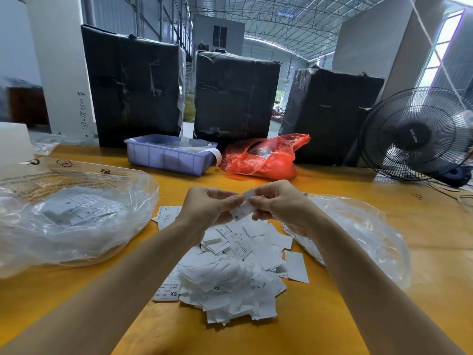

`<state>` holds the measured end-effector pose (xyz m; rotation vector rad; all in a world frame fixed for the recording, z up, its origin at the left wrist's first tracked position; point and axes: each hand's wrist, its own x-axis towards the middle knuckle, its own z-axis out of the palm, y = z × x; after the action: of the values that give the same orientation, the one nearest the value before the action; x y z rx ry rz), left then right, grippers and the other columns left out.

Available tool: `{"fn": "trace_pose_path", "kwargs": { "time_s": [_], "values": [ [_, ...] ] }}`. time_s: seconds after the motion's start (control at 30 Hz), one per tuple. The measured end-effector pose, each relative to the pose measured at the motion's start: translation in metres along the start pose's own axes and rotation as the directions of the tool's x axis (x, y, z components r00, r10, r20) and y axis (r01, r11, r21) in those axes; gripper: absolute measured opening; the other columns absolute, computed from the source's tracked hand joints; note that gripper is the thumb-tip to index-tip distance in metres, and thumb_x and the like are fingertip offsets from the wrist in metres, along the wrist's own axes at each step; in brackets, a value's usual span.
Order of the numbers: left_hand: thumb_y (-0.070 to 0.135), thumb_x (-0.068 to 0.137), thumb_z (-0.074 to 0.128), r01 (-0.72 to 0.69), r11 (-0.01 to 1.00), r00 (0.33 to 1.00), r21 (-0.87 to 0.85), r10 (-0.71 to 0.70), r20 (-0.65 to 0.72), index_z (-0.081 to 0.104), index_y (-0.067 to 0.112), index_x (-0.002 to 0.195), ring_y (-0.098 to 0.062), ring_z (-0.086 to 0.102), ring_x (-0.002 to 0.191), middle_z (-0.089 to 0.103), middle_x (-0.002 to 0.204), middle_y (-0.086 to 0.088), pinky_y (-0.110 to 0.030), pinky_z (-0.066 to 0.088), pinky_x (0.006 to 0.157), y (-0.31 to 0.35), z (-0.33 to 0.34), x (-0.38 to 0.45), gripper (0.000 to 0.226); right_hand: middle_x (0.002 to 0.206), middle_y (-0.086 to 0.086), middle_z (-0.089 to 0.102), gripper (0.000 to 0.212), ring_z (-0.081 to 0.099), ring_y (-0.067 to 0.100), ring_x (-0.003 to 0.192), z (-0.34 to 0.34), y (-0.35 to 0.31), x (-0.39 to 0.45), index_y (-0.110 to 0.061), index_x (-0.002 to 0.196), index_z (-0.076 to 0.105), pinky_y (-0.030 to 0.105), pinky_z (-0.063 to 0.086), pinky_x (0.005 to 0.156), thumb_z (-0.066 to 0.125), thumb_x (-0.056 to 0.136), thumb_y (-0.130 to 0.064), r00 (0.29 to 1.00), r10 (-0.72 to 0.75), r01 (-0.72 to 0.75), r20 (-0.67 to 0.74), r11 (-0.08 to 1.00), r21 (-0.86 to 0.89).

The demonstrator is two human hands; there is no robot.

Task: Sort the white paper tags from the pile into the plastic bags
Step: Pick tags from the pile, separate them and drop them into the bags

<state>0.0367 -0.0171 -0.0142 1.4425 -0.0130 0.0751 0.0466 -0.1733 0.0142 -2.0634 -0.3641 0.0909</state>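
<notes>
We pinch one white tag [244, 204], printed with small dark marks, between both hands, left hand [208, 208] and right hand [277, 204], raised just above the pile [230, 272] of loose white tags, some marked XS. The pile lies on the yellow surface [358, 316] between two clear bags, the left bag [76, 221] holding tags and the right bag [363, 231]. Behind sit a lilac tray [170, 153], a red bag [263, 157], three black-wrapped bales [235, 96], a fan [417, 135], under a steel-truss roof [281, 19].
</notes>
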Motion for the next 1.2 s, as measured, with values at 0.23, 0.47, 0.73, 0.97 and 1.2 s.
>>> {"fn": "trace_pose_path", "kwargs": {
  "time_s": [0.23,0.47,0.73,0.97,1.2],
  "values": [
    [0.009,0.072,0.077,-0.020,0.991,0.984,-0.131,-0.004,-0.177,0.070,0.008,0.076,-0.030,0.066,0.083,0.069,0.087,-0.016,-0.042,0.056,0.081,-0.008,0.004,0.003,0.008,0.094,-0.002,0.064,0.031,0.063,0.009,0.078,0.011,-0.003,-0.003,-0.011,0.119,0.063,0.020,0.054,0.066,0.060,0.090,-0.022,0.985,-0.028,0.044,0.168,0.995,-0.089],
    [0.010,0.075,0.075,0.003,0.956,0.983,-0.294,-0.056,-0.174,0.066,0.010,0.074,-0.016,0.063,0.064,0.068,0.063,-0.004,-0.026,0.054,0.064,-0.009,0.011,0.002,0.009,0.093,0.018,0.064,0.035,0.063,0.022,0.078,0.018,0.001,0.003,0.005,0.117,0.061,0.025,0.057,0.067,0.066,0.083,0.003,0.964,-0.177,0.198,-0.196,0.976,0.090],
    [0.017,0.072,0.079,0.080,0.966,0.984,-0.246,-0.117,-0.137,0.065,0.015,0.066,-0.010,0.052,0.061,0.067,0.062,-0.002,-0.014,0.042,0.047,-0.009,0.003,0.005,0.016,0.082,0.009,0.070,0.010,0.066,0.023,0.076,0.011,0.005,0.004,-0.004,0.092,0.072,0.027,0.057,0.065,0.068,0.085,-0.008,0.949,-0.241,0.252,-0.205,0.967,0.028],
    [0.020,0.072,0.080,0.100,0.979,0.985,-0.179,-0.122,-0.118,0.064,0.017,0.062,-0.013,0.052,0.065,0.069,0.060,-0.001,-0.018,0.042,0.051,-0.009,0.000,0.007,0.019,0.073,-0.002,0.070,0.005,0.065,0.005,0.066,0.008,0.008,0.004,-0.012,0.083,0.070,0.014,0.049,0.055,0.072,0.082,-0.017,0.993,-0.084,0.092,-0.084,0.991,0.093],
    [0.026,0.070,0.078,0.144,0.987,0.990,-0.066,-0.144,0.003,0.067,0.013,0.085,-0.016,0.062,0.068,0.070,0.071,-0.002,-0.024,0.046,0.060,-0.007,-0.001,0.006,0.023,0.065,0.002,0.069,0.007,0.064,0.007,0.057,0.006,0.013,0.005,-0.009,0.077,0.068,0.017,0.049,0.053,0.074,0.076,-0.005,0.988,0.129,-0.085,-0.083,0.912,0.401]
  ]
}}
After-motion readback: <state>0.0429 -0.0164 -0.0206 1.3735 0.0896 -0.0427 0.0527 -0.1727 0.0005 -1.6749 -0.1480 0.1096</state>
